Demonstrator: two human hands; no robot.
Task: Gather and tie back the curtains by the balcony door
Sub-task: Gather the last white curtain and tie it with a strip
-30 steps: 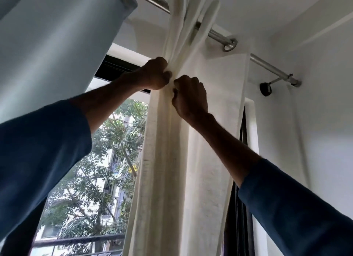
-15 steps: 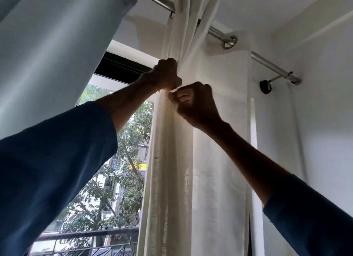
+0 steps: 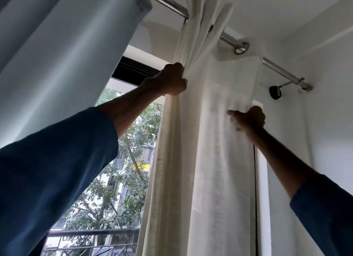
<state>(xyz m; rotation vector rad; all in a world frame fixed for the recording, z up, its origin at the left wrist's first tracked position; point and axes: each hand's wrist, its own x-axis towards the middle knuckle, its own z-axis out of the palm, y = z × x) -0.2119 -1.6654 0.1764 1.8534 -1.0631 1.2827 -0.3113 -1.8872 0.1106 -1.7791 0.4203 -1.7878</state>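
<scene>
A cream sheer curtain (image 3: 215, 160) hangs from a metal rod (image 3: 275, 69) near the ceiling, its left part bunched into folds. My left hand (image 3: 171, 80) grips those gathered folds high up, just below the rod. My right hand (image 3: 248, 120) is lower and to the right, at the curtain's right edge, fingers curled and thumb pointing left; the hand is blurred, and it seems to hold the edge of the cloth. A pale blue-grey curtain (image 3: 63, 45) hangs on the same rod at upper left.
Through the open gap I see trees and a dark balcony railing (image 3: 95, 234). A white wall (image 3: 324, 122) closes the right side, with the rod's black bracket (image 3: 275, 92) on it. A dark door frame edge (image 3: 254, 179) runs down by the curtain's right edge.
My right hand has left the bunch beside my left hand and moved right and down to the curtain's right edge. My left hand keeps its grip on the folds.
</scene>
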